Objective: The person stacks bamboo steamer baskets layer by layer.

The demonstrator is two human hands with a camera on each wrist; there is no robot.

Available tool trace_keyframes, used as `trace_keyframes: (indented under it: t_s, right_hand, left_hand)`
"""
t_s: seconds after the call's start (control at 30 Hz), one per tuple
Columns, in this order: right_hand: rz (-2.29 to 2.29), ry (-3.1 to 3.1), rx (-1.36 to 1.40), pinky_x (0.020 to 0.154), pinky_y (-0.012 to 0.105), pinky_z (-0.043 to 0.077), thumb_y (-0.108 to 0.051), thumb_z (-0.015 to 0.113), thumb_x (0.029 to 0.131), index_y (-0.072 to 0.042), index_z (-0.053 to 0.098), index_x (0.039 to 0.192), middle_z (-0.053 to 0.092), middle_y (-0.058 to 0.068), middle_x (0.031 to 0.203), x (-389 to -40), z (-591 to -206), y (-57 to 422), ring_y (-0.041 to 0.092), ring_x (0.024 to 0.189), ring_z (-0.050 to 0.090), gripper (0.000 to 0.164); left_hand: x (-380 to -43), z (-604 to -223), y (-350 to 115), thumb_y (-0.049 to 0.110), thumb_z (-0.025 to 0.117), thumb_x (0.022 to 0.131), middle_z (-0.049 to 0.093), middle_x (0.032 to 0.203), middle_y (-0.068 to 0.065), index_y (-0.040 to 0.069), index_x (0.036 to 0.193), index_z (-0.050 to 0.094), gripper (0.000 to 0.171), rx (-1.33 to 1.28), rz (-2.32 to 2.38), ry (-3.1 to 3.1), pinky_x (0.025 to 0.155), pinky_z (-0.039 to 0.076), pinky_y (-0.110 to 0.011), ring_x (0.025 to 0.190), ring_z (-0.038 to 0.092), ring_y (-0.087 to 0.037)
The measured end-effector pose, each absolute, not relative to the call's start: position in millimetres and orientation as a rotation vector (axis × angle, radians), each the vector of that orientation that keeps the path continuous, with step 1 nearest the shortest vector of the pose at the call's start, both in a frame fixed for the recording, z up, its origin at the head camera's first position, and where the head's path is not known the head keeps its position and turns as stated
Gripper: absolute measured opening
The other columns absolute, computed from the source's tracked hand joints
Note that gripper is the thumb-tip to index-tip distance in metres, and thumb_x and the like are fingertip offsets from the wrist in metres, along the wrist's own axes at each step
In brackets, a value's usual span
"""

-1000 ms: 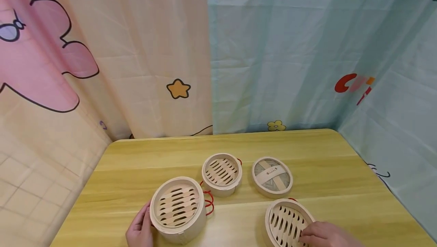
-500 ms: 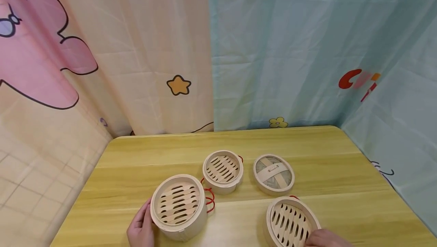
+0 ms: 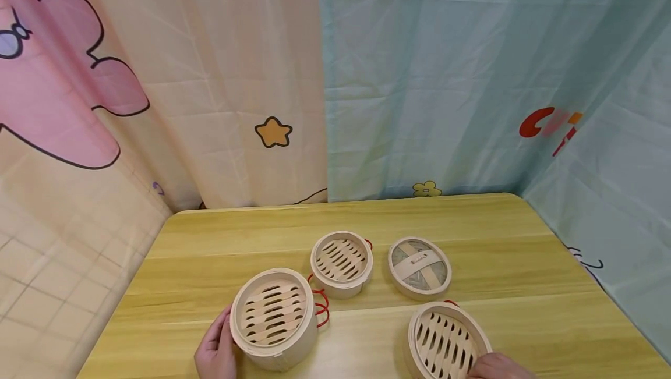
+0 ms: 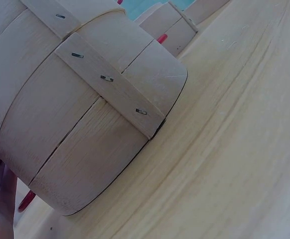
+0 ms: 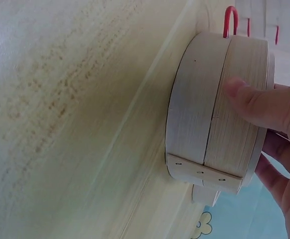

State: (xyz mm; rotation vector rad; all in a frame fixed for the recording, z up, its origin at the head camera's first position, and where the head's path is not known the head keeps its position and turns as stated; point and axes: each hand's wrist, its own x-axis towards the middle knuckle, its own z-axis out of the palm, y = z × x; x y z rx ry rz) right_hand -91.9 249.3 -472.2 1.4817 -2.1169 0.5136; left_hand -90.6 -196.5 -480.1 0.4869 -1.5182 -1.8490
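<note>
In the head view my left hand (image 3: 217,345) holds the left side of a tall bamboo steamer stack (image 3: 280,341), thumb toward me and fingers around the far side. The stack has a slatted top and red loops on its right; in the left wrist view its stapled wall (image 4: 80,104) stands on the table. My right hand (image 3: 500,366) grips the near-right rim of a shallower bamboo steamer basket (image 3: 445,344). In the right wrist view the right thumb (image 5: 257,102) presses the basket's outer wall (image 5: 215,109) while the fingers reach over the rim.
Behind the stack sits a smaller bamboo steamer basket (image 3: 342,265) with red loops. A round woven steamer lid (image 3: 419,268) with a crossed strap lies to its right. The wooden table (image 3: 236,233) ends at patterned curtains (image 3: 367,105) at the back and sides.
The right hand has slid from over the right basket's slats to its near-right rim. The left hand and the stack stay in place. The head view has shifted slightly.
</note>
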Motion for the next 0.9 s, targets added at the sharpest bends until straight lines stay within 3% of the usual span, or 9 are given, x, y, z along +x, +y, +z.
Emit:
trace_keyframes:
  t_s: [0.2,0.53,0.9]
  right_hand:
    - [0.417,-2.055,1.498,0.06,0.014,0.039,-0.028,0.037,0.1,-0.016,0.066,0.075,0.056,-0.012,0.08,-92.9,-468.3,246.9,0.002,0.072,0.051,0.04]
    - [0.472,-2.045,1.614,0.061,0.016,0.04,-0.029,0.049,0.096,-0.013,0.065,0.087,0.057,-0.007,0.083,-100.6,-444.0,241.6,0.004,0.074,0.051,0.024]
    - [0.331,-2.123,1.491,0.07,0.025,0.042,-0.026,0.036,0.101,-0.01,0.063,0.091,0.057,-0.004,0.088,-117.0,-380.0,207.1,0.012,0.079,0.051,0.033]
  left_hand:
    - [-89.8,-481.0,-196.8,0.003,0.057,0.09,0.068,0.085,0.012,0.006,0.097,0.072,0.017,0.488,-1.861,-1.513,0.053,0.044,-0.01,0.066,0.059,0.001]
    - [-90.7,-484.0,-195.7,0.004,0.058,0.089,0.069,0.083,0.011,0.002,0.098,0.071,0.016,0.49,-1.862,-1.522,0.051,0.045,-0.012,0.061,0.058,-0.001]
    - [-90.2,-480.0,-197.2,0.004,0.057,0.09,0.068,0.083,0.012,0.004,0.098,0.071,0.016,0.506,-1.845,-1.546,0.051,0.044,-0.011,0.062,0.057,0.0]
